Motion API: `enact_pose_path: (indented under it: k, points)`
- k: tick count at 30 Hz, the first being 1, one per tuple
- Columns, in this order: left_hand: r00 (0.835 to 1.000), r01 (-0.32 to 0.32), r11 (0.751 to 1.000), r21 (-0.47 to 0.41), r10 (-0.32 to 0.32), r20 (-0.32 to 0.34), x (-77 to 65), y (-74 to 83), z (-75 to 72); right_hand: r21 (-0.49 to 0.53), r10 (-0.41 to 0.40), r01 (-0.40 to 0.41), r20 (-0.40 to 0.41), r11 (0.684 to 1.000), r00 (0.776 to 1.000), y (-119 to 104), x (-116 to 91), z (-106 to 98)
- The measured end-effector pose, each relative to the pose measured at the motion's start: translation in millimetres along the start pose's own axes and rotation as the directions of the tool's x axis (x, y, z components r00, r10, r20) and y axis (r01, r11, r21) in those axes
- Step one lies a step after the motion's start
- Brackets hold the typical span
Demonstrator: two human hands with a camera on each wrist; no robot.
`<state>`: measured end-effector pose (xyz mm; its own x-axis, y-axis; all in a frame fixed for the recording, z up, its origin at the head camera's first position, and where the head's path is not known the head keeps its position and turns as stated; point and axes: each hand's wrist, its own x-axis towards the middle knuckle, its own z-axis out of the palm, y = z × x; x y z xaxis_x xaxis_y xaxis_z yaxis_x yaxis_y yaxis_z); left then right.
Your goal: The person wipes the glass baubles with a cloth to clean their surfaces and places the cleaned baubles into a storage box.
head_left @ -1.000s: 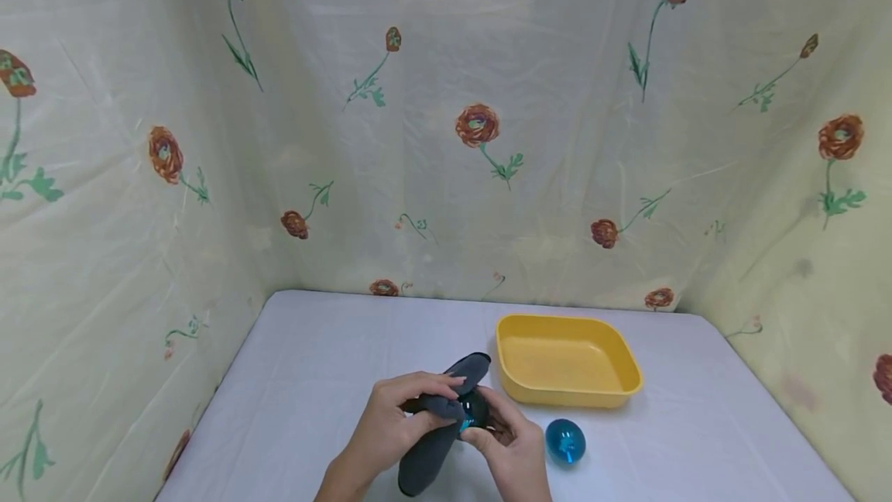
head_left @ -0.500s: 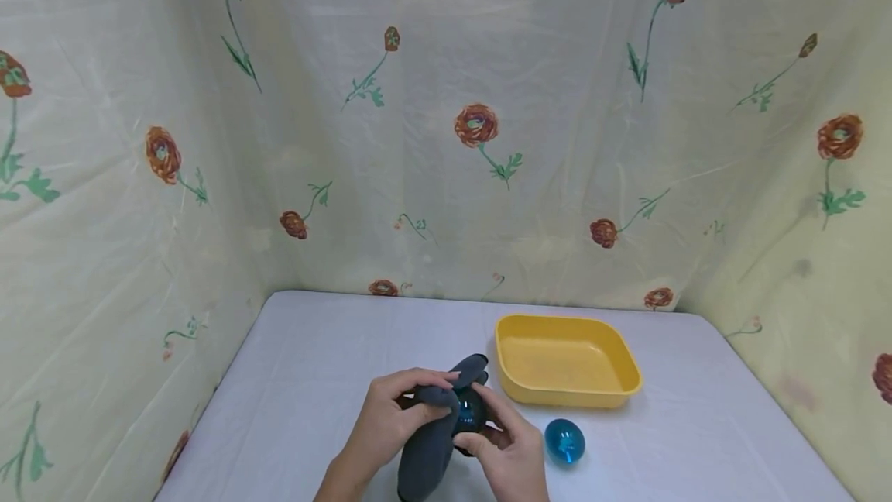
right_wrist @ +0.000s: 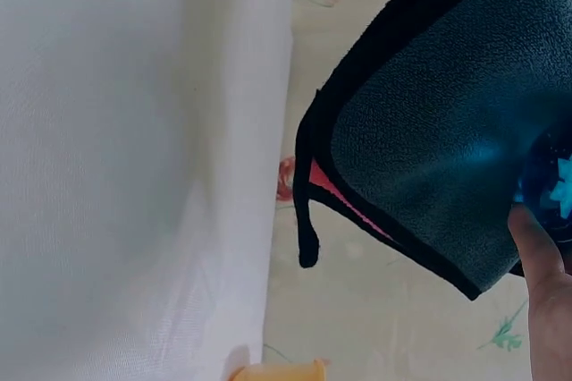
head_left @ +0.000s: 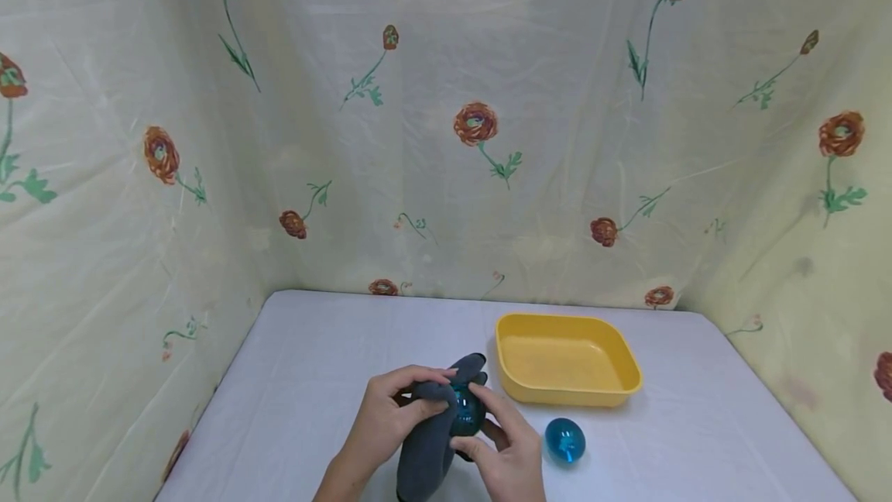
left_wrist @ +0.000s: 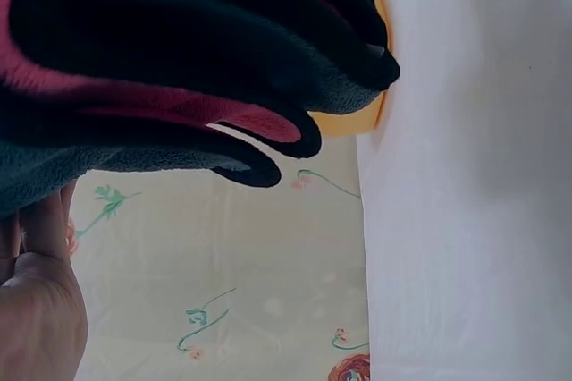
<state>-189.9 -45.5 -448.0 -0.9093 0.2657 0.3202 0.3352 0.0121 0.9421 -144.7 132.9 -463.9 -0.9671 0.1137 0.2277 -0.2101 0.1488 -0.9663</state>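
Observation:
My left hand (head_left: pixel 386 417) pinches a folded dark grey cloth (head_left: pixel 427 455) between thumb and fingers. My right hand (head_left: pixel 512 448) holds a clear blue ball (head_left: pixel 468 409), thumb below and fingers above, its left side against the cloth. In the left wrist view the cloth (left_wrist: pixel 340 77) shows black edging and a pink underside. The right wrist view shows a hanging loop at the cloth's corner, the cloth (right_wrist: pixel 429 131) spread beside the ball (right_wrist: pixel 550 180), and a light star-shaped patch in the ball. A second blue ball (head_left: pixel 565 441) rests on the table, right of my right hand.
A yellow rectangular tub (head_left: pixel 571 397) stands beyond the hands at the right, with nothing in it. White cloth covers the table (head_left: pixel 327 362). Flowered curtains (head_left: pixel 557 177) hang behind the table and along both sides.
The ball in my right hand has shifted slightly left and shows more fully between the fingers. The cloth has spread behind and below it. The second ball and the tub stay put.

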Motion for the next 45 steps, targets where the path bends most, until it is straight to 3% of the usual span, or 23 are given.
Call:
enact_pose_path:
  k: [13, 23, 32, 45]
  points:
    - [1.0, -0.01, 1.0, 0.0, 0.01, 0.0, 0.2, -2.3, 0.0, 0.003, -0.038, 0.038, 0.008, 0.999, 0.999, 0, 0, -1]
    - [0.994, -0.094, 0.996, 0.001, 0.094, 0.05, -2.3, -0.7, 0.0, 0.026, 0.031, -0.031, 0.009, 0.999, 0.999, 1, 2, -2]
    - [0.989, -0.131, 0.991, 0.007, 0.13, 0.072, -2.8, 1.1, 2.9, 0.033, 0.117, -0.117, 0.007, 0.993, 0.993, 4, 2, -5]
    - [0.98, -0.183, 0.979, 0.089, 0.175, 0.093, -5.0, 2.0, 8.5, 0.003, 0.128, -0.128, 0.026, 0.992, 0.991, 9, 5, -10]
